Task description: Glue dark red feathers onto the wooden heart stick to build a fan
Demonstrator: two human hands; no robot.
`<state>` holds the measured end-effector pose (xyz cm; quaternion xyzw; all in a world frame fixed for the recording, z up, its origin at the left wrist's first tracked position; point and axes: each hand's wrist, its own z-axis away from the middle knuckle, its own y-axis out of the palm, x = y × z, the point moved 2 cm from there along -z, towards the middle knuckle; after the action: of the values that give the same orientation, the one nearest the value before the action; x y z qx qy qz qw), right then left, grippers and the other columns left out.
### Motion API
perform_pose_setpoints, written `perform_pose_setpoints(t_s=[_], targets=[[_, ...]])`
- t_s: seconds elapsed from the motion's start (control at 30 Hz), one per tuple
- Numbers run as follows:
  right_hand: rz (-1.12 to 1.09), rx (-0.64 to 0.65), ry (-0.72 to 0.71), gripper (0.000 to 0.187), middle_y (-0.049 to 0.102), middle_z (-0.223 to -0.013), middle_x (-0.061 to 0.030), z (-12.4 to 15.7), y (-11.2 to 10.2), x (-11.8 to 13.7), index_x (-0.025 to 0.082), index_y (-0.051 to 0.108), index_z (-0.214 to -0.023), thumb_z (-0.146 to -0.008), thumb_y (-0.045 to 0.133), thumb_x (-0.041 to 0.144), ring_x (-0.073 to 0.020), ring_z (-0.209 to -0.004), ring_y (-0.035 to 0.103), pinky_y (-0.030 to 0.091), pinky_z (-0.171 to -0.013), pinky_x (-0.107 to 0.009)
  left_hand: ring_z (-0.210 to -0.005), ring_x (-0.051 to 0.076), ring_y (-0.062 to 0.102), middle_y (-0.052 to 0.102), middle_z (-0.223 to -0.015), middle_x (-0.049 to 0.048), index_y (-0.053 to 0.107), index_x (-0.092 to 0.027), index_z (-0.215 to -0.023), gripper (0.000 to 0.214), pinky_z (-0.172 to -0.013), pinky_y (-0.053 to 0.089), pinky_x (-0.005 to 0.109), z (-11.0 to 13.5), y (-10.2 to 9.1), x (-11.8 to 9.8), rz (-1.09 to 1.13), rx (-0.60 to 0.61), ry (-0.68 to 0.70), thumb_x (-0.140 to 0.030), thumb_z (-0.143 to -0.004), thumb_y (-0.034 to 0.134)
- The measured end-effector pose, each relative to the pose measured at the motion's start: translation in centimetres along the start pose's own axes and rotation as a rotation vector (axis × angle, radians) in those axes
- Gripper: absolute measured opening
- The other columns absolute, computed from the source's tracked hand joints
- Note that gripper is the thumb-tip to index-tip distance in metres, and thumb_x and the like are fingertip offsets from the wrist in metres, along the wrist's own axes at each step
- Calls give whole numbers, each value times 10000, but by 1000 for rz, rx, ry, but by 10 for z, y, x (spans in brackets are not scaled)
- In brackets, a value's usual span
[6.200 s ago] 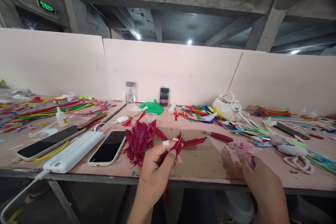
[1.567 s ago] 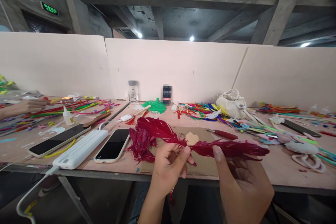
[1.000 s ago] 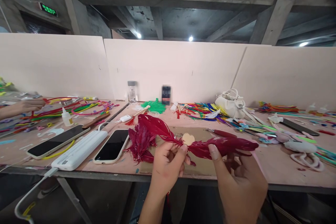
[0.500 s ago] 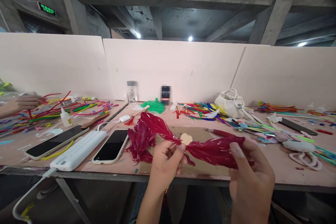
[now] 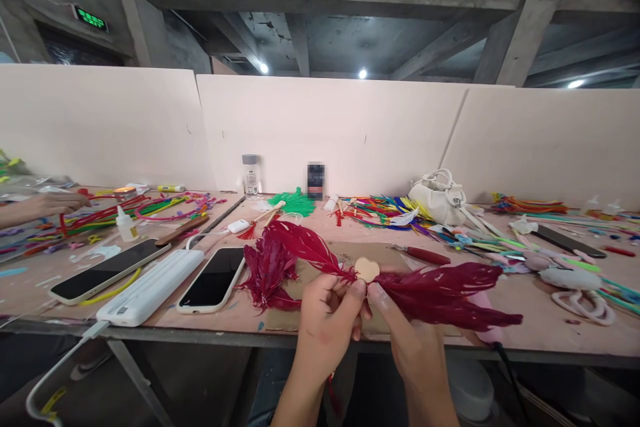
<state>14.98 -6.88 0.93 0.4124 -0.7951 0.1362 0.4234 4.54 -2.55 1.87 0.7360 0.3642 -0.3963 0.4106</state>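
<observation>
Over the table's front edge, my left hand [image 5: 333,313] pinches a small pale, scalloped wooden piece [image 5: 367,270] where red feathers meet it. My right hand [image 5: 407,327] is closed beside it, thumb and fingers pinching the base of the dark red feathers [image 5: 450,287] that spread to the right. Another red feather [image 5: 305,243] sticks out to the left. Both thumbs nearly touch just below the wooden piece. Left of my hands lies a bunch of dark red feathers [image 5: 267,267], partly over a cardboard sheet [image 5: 283,319].
A red-handled tool [image 5: 425,255] lies behind my hands. At left are a phone [image 5: 213,280], a white power bank [image 5: 150,287] and a glue bottle [image 5: 125,223]. A white bag [image 5: 440,197] stands at the back. A co-worker's hand [image 5: 50,205] is at far left.
My right hand has left the feather tips and moved left to the wooden piece. The feathers now spread freely to the right. My left hand has shifted slightly right.
</observation>
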Motion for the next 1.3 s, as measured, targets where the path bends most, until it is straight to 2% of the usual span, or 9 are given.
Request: perform_pose_setpoints(t_s=[0.17,0.33,0.53,0.73,0.87,1.0,1.13,1.3], targets=[[55,-98,59,233,804,-900,-71,3,1,2,196,767,-861,-819,741,424,-299,-921,724,472,-1019,-496,-370,52,456,618,-523,-8,594,-157,-641,419,-377,368,157,0,-3,1,-50,50,38,-463,-890,732],[91,-141,116,253,772,-713,-52,6,3,2,211,737,-669,-789,740,433,-300,-854,723,490,-968,-455,-383,55,457,618,-536,-14,594,-162,-660,388,-390,375,159,1,-2,1,-76,62,64,-435,-914,700],[163,-203,85,292,801,-768,-78,6,6,0,194,776,-729,-783,746,480,-314,-832,734,516,-942,-471,-391,70,459,572,-491,-25,593,-168,-633,379,-402,379,170,1,-3,2,-117,36,85,-407,-911,689],[176,-216,90,269,797,-758,-70,4,8,2,203,771,-710,-750,755,468,-316,-818,738,503,-964,-488,-397,75,477,599,-494,-13,579,-171,-615,369,-401,380,167,-1,-2,1,-90,-3,82,-393,-875,717],[56,-181,101,250,797,-792,-67,-1,9,-1,192,767,-756,-755,774,442,-287,-790,730,534,-887,-453,-378,75,483,622,-499,-8,579,-169,-628,363,-383,373,166,-5,-3,2,-63,-17,56,-404,-842,754],[-126,-145,118,242,804,-843,-61,-5,10,-7,190,770,-816,-761,789,425,-272,-834,733,546,-865,-417,-364,66,472,620,-497,-15,593,-164,-641,358,-377,377,161,-11,-7,7,-37,-82,54,-404,-856,748],[-56,-133,118,252,795,-787,-65,-4,11,-8,182,767,-773,-775,780,434,-274,-785,731,548,-824,-419,-361,73,481,622,-496,-13,589,-167,-633,360,-369,382,166,-13,-9,10,-73,-58,86,-398,-864,741],[-3,-136,129,263,799,-836,-79,-1,13,-12,183,777,-768,-782,750,444,-299,-859,733,526,-908,-460,-397,94,526,636,-505,-7,593,-177,-628,335,-407,431,182,-12,-9,10,-148,-76,152,-362,-870,732]])
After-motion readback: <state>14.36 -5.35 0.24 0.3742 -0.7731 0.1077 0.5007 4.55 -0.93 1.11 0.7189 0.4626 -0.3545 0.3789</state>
